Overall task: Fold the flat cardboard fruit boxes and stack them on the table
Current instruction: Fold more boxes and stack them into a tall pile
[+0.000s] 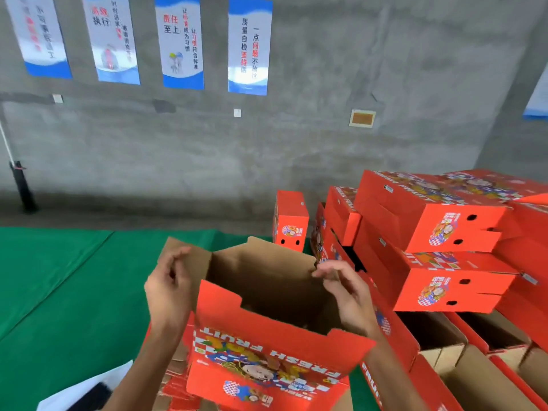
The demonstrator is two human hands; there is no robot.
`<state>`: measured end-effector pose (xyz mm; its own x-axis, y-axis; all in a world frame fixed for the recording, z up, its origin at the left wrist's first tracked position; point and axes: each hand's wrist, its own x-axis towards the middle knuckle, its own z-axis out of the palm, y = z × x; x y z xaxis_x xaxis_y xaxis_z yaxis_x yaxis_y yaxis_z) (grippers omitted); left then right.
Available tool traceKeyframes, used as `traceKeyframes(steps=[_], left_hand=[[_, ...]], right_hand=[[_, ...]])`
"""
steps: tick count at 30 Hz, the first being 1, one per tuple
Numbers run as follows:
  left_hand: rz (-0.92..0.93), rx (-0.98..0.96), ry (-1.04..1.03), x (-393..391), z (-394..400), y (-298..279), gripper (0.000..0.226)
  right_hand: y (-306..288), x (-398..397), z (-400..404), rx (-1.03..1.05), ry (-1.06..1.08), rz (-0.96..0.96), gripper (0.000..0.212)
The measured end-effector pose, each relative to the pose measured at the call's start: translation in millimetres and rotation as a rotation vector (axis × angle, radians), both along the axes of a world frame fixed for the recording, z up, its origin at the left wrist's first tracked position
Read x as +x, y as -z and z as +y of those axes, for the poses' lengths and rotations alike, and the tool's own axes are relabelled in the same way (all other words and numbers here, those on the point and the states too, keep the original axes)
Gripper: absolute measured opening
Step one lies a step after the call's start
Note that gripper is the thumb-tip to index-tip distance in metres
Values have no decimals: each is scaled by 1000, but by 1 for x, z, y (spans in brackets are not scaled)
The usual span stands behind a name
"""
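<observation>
Even daylight, soft blur (hands smeared), edges bowed

I see four blue-and-white posters hanging on the grey concrete wall, a black post standing at its foot, and white paper on the table's near edge.

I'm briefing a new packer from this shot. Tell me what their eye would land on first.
First, the half-opened red fruit box at bottom centre, its brown inside showing, with the left hand and right hand at its two sides. Next, the pile of folded red boxes stacked at the right on the green table. Above, four blue and white posters hang on the grey concrete wall.
</observation>
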<state>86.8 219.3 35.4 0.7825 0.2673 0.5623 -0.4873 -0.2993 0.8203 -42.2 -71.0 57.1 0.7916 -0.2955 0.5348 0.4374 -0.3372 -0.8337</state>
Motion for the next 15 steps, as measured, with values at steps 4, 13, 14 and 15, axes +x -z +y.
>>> traceKeyframes(steps=[4, 13, 14, 15], left_hand=[[279, -230, 419, 4, 7, 7, 64], [328, 48, 414, -10, -12, -9, 127], [315, 56, 397, -10, -15, -10, 126], [300, 85, 364, -9, -17, -10, 125]], right_hand=[[-4, 16, -3, -17, 31, 56, 42], [2, 39, -47, 313, -183, 28, 39], [2, 38, -54, 507, -228, 22, 47], [3, 36, -61, 662, -257, 43, 53]])
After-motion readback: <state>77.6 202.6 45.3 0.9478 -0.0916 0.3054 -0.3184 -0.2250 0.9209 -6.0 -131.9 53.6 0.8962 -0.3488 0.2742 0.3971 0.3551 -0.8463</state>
